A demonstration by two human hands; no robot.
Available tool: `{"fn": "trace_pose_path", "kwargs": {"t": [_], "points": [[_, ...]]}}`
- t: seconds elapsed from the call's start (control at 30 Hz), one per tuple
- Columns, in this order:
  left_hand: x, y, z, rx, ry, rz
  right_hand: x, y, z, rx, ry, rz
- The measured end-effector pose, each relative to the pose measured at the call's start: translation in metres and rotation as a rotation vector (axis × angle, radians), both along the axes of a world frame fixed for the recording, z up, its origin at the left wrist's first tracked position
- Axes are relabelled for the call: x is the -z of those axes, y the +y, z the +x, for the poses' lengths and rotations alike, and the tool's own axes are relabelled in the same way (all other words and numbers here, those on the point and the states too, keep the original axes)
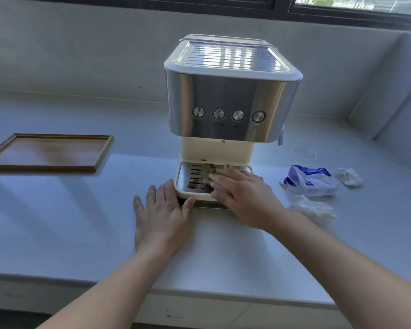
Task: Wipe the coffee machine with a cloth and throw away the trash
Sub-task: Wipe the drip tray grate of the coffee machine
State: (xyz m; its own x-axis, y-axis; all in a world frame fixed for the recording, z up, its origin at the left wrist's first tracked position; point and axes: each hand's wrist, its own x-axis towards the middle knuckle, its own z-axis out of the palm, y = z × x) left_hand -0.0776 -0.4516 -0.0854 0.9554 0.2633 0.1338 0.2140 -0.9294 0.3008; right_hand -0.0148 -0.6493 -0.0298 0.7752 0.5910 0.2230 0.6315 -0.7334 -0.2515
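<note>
1. Head view, centre of the frame: a coffee machine with a steel front and cream body stood on a pale counter, its back toward a grey wall under a window. Four round buttons ran in a row across the steel front.
2. Below the steel front, at the machine's base, the drip tray showed a slotted metal grate with brown stains in the slots.
3. The right hand lay flat on the drip tray, fingers spread and extended, pressing down on something pale and blurred at the fingertips; whether that was a cloth could not be told, and the hand was not curled around anything.
4. The left hand rested flat and open on the counter, just left of the tray's front corner, with its thumb touching the tray's front edge.
5. Right of the machine, in the middle right of the frame, lay a blue and white plastic package, crumpled.
6. A small crumpled white wad sat just right of the package, and a larger crumpled white tissue lay below the package, near the right forearm.
7. At the middle left of the frame, well apart from the machine, a flat wooden tray with a raised rim lay on the counter.
</note>
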Motion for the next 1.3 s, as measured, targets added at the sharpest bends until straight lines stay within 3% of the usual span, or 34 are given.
{"fn": "trace_pose_path", "kwargs": {"t": [0.07,0.23,0.33,0.4,0.63,0.87,1.03,1.2,1.3], "points": [[0.001,0.000,-0.001,0.005,-0.012,-0.010,0.007,-0.020,-0.003,-0.071,-0.114,0.056],[0.000,-0.001,-0.003,0.008,0.003,-0.017,0.004,-0.007,0.012,0.307,-0.032,0.178],[-0.001,-0.001,-0.001,0.002,0.014,-0.006,0.009,0.017,-0.008,0.157,-0.216,0.114],[-0.001,-0.001,0.000,0.002,0.014,-0.001,0.009,0.012,-0.006,0.091,-0.190,0.047],[-0.002,0.000,-0.001,0.009,0.021,-0.011,0.009,0.023,0.027,0.362,-0.058,0.124],[-0.003,0.000,-0.001,0.011,0.003,-0.022,-0.004,0.043,0.041,0.275,-0.026,0.147],[-0.003,0.000,-0.002,0.020,0.000,-0.033,0.002,0.022,0.030,0.373,-0.310,0.054],[-0.002,-0.001,-0.001,0.011,0.007,-0.013,-0.003,0.040,0.044,0.434,-0.168,0.117],[-0.002,0.000,-0.001,0.008,0.008,-0.009,-0.009,0.058,0.048,0.421,-0.197,0.119]]}}
